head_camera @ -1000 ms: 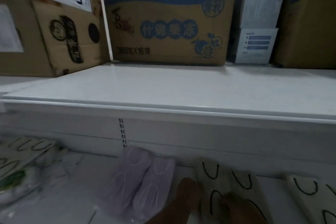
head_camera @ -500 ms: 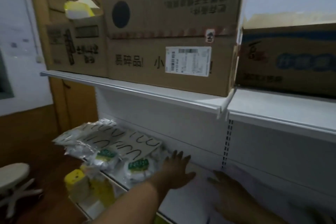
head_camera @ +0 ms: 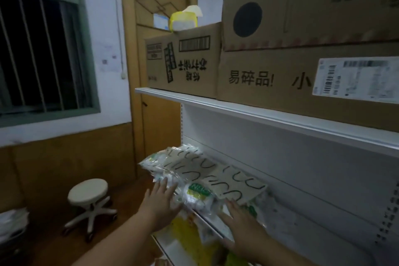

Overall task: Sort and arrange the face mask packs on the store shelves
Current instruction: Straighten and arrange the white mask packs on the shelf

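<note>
A loose heap of clear face mask packs (head_camera: 194, 170) lies at the left end of the white lower shelf (head_camera: 302, 218); some show black ear loops, one (head_camera: 197, 195) has a green label. My left hand (head_camera: 160, 201) reaches in from the left with straight fingers touching the heap's front edge. My right hand (head_camera: 241, 220) lies flat, fingers spread, on the packs at the heap's right side. Neither hand grips a pack.
Large cardboard boxes (head_camera: 280, 71) fill the upper shelf (head_camera: 259, 112). Yellow packages (head_camera: 185, 237) sit on a lower shelf below my hands. A white round stool (head_camera: 89, 192) stands on the floor at left, before a wooden door (head_camera: 159, 60) and a barred window (head_camera: 41, 49).
The view has swung left along the shelf to the heap of packs. Both hands have moved forward onto the heap, the left to its front edge, the right onto its right side.
</note>
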`<state>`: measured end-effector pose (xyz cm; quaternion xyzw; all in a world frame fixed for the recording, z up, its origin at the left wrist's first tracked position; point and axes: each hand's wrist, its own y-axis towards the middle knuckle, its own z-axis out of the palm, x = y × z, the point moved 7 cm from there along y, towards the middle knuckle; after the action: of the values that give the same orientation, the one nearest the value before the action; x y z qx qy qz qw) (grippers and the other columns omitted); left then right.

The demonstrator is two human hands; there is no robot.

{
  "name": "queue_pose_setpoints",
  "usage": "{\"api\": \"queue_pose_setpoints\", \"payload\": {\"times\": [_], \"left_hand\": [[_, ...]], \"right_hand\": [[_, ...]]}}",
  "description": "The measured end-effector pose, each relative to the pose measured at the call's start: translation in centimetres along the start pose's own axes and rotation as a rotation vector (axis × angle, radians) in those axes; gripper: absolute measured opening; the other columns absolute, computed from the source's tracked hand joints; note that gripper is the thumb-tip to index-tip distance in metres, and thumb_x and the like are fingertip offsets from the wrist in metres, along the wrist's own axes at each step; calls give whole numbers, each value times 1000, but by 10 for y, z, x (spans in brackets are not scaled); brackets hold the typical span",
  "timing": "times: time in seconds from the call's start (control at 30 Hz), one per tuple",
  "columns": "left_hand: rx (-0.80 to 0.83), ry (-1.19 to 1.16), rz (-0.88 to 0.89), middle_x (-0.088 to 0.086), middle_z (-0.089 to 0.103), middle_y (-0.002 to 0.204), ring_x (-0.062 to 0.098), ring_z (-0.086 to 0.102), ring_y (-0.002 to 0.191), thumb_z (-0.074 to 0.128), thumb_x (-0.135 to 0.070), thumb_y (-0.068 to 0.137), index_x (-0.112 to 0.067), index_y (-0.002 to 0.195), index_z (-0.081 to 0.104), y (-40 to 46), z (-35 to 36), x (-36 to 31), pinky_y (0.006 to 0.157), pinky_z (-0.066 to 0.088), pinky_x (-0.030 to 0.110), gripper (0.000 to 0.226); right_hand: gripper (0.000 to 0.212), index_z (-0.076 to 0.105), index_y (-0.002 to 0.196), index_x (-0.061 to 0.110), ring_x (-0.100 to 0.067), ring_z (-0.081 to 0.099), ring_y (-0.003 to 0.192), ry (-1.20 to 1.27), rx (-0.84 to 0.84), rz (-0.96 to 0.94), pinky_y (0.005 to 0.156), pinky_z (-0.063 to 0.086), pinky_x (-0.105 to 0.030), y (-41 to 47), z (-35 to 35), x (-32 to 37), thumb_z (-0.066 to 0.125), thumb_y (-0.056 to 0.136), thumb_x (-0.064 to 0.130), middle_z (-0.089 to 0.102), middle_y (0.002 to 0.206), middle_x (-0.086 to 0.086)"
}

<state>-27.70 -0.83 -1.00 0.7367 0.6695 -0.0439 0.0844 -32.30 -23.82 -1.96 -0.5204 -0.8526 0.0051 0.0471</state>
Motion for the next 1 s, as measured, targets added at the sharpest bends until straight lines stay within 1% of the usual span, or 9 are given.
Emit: {"api": "queue_pose_setpoints", "payload": {"times": [0.23, 0.33, 0.43, 0.5, 0.57, 0.73, 0.87, 0.93, 1.0], "left_hand": [[49, -88, -76, -3, -10, 162, 23, -14, 148, 34, -62, 94, -42, 151, 4, 51, 9, 56, 117, 3, 51, 68], [33, -21, -117, -1, -7, 162, 25, -9, 148, 37, -61, 94, -39, 152, 5, 76, -7, 85, 118, 6, 51, 70], [23, 4, -165, 1, -7, 162, 26, -8, 149, 37, -59, 95, -38, 153, 5, 98, -24, 108, 119, 9, 49, 70], [18, -1, -181, 2, -6, 162, 25, -8, 149, 37, -58, 95, -37, 153, 5, 113, -31, 118, 119, 8, 47, 69], [29, 6, -183, 3, -6, 162, 25, -9, 149, 37, -58, 95, -36, 153, 6, 125, -35, 127, 119, 7, 47, 69], [76, 27, -169, 1, -8, 162, 24, -10, 148, 36, -60, 95, -38, 152, 4, 158, -21, 149, 119, 5, 48, 69], [141, -38, -116, 0, -8, 162, 24, -9, 149, 37, -59, 95, -37, 153, 5, 200, -3, 164, 118, 7, 48, 70], [169, -35, -71, 1, -8, 162, 25, -8, 149, 38, -58, 95, -34, 153, 5, 225, 5, 170, 118, 9, 47, 71], [173, -73, -21, 0, -6, 162, 24, -6, 149, 40, -56, 95, -32, 154, 6, 249, 11, 171, 118, 10, 43, 71]], "right_hand": [[71, 9, 151, 36, -25, -9, 148, 6, -20, -31, 118, 8, -45, 106, 12, -9, 43, 91, 55, -13, 160, -5], [68, 19, 149, 30, -25, 1, 148, 29, -105, -33, 117, 15, -39, 159, 5, -19, 45, 90, 50, -4, 161, -8], [66, 29, 144, 24, -20, 16, 143, 75, -191, -40, 110, 27, -31, 207, 0, -20, 48, 85, 50, 5, 158, -2], [74, 22, 148, 21, -23, 16, 144, 90, -189, -11, 113, 25, -32, 239, 1, -24, 49, 84, 48, 3, 158, -6], [73, 17, 150, 20, -28, 11, 145, 68, -156, 34, 116, 22, -34, 266, 2, -30, 47, 89, 46, 3, 159, -11], [87, 15, 150, 20, -31, 13, 144, 51, -78, 153, 113, 26, -39, 305, 8, -44, 46, 84, 68, 8, 156, -14], [97, 16, 149, 17, -27, 28, 139, -1, -12, 262, 110, 31, -40, 323, 22, -49, 46, 78, 75, 21, 154, -11], [107, 10, 150, 11, -24, 27, 140, -9, 17, 319, 109, 30, -37, 330, 32, -50, 48, 75, 77, 19, 155, -11], [107, 11, 150, 7, -24, 29, 140, 62, -21, 367, 110, 31, -37, 332, 44, -52, 48, 76, 76, 22, 153, -13]]}}
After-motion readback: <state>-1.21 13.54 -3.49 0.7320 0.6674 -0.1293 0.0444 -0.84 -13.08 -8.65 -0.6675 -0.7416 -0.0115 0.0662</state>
